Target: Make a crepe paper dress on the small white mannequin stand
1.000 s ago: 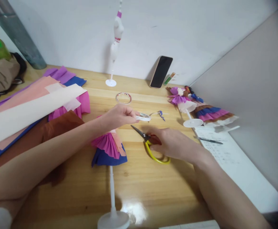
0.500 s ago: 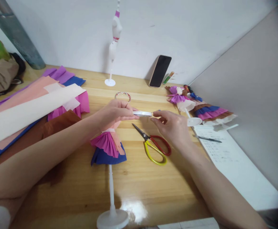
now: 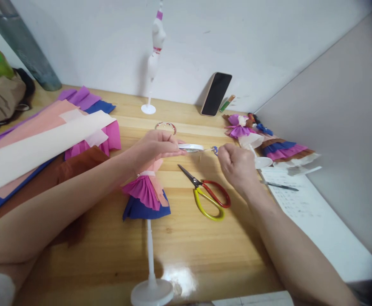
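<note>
My left hand [image 3: 165,144] pinches a thin white roll of tape [image 3: 190,147] edge-on above the table. My right hand [image 3: 237,163] is closed, to the right of the roll. From the roll a thin strip stretches toward it, with a small blue scrap [image 3: 215,150] at my right fingertips; the grip itself is mostly hidden. Below the left hand, a mini mannequin on a white stand [image 3: 150,255] wears a paper dress [image 3: 146,193] in peach, magenta and blue. Scissors [image 3: 201,187] with one red and one yellow handle lie with blades parted, between the hands and nearer me.
Crepe paper sheets [image 3: 39,140] are piled at left. A bare white mannequin [image 3: 155,55] and a leaning phone [image 3: 217,94] stand at the back. Two paper-dressed figures [image 3: 281,148] lie at right by a pen [image 3: 281,186] and written paper [image 3: 313,225]. A ring-shaped band [image 3: 166,124] rests behind my left hand.
My right hand has moved to the right, away from the tape roll, and its fingers have curled in. More strip and the blue scrap now show between. The left hand stays nearly still.
</note>
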`<state>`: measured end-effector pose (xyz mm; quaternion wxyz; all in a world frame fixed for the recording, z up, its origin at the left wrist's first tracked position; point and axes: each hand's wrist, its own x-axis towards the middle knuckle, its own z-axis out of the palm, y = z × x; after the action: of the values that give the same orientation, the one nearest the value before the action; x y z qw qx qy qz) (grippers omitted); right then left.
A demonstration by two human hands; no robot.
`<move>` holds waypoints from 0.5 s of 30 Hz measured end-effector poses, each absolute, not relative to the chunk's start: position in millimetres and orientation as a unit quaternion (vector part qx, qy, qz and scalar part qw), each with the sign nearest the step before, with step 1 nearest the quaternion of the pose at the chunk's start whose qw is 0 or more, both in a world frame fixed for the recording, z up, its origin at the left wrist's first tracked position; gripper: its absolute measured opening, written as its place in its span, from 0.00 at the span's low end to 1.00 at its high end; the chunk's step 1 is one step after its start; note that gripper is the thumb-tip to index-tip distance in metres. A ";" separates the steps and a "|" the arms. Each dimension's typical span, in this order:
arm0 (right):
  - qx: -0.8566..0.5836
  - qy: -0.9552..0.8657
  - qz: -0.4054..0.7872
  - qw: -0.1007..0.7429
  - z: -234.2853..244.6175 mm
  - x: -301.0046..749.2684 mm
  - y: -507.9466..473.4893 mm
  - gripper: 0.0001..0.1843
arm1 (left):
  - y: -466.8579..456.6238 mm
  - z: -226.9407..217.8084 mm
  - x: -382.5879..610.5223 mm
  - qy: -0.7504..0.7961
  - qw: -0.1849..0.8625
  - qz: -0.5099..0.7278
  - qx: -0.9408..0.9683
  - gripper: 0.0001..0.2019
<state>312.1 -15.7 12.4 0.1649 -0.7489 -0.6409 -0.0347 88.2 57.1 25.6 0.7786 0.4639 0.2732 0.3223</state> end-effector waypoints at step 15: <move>-0.577 -0.725 0.197 0.320 29.2 309.3 -9.4 0.16 | 50.6 29.4 87.3 0.227 0.755 0.294 0.540 0.09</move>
<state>309.3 -9.4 29.2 0.3196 -0.5773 -0.7251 0.1970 87.3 50.6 29.4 0.7553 0.5403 0.2269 0.2935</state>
